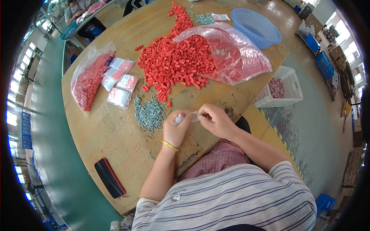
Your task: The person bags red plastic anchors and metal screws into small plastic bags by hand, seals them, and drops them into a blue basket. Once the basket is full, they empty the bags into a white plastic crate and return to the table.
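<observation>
Close to the table's near edge, my left hand (pixel 177 127) is closed, its fingers pinching one side of a small transparent plastic bag (pixel 195 116). A bit of white shows between the thumb and fingers of that hand. From the other side my right hand (pixel 216 120) pinches the same bag, so it spans the gap between both hands. Beside my left hand lies a pile of silvery screws (pixel 149 113). Beyond it spreads a big heap of red plastic wall plugs (pixel 175 59), partly under a large transparent bag (pixel 241 57).
Left on the table are a bag of red plugs (pixel 92 77), small packed bags (pixel 119 96) and a black phone-like item with red edging (pixel 110 178). A blue basket (pixel 256 29) stands far right; a white crate (pixel 283 98) is on the floor. Another person (pixel 79 13) sits far left.
</observation>
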The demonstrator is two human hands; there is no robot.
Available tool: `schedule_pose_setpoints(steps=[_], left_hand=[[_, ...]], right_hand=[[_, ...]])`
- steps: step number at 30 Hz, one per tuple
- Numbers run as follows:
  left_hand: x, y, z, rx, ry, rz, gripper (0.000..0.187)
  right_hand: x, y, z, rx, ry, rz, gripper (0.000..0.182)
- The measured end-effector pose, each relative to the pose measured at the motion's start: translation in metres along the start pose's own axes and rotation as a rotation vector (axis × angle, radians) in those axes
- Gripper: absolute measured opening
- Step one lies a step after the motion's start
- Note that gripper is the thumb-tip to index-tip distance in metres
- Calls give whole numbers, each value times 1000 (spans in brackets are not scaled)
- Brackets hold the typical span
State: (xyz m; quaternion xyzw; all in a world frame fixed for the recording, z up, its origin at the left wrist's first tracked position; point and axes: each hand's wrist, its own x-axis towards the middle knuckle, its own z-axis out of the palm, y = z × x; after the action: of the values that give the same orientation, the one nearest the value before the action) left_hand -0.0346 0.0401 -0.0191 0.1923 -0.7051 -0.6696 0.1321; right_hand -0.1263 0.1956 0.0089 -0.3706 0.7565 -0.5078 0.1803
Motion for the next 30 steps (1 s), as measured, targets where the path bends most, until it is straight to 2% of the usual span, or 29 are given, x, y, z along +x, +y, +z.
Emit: schedule_pose_setpoints(steps=[3, 6, 9, 12, 16, 18, 19, 21, 25, 28, 30], left_hand=[[-4, 15, 2, 279, 31, 267, 13], [0, 11, -2, 519, -104, 529, 22], [-5, 16, 2, 562, -113, 516, 18], [-6, 18, 2, 465, -148, 475, 15], [-5, 21, -3, 538, -163, 417, 11], [-5, 21, -5, 590, -125, 442, 9], [-4, 20, -6, 606, -174, 461, 9], [-5, 15, -9, 633, -269, 496, 9], [-9, 14, -6, 664, -352, 381, 11], [-7, 12, -11, 671, -348, 373, 14], [-7, 12, -13, 658, -349, 346, 14]], right_hand=[[-1, 8, 0, 70, 41, 36, 11], [-2, 10, 0, 131, 49, 107, 11], [-4, 13, 3, 142, 58, 120, 10], [-4, 20, 6, 113, 110, 68, 9], [-5, 14, 8, 54, 156, 41, 8], [-4, 12, 8, 39, 124, 113, 7], [0, 11, 7, 28, 102, 143, 6], [15, 11, 5, -79, 76, 38, 8], [63, 21, 11, -285, -32, -291, 19], [90, 13, 26, -404, -216, -398, 28], [103, 7, 38, -488, -221, -446, 26]])
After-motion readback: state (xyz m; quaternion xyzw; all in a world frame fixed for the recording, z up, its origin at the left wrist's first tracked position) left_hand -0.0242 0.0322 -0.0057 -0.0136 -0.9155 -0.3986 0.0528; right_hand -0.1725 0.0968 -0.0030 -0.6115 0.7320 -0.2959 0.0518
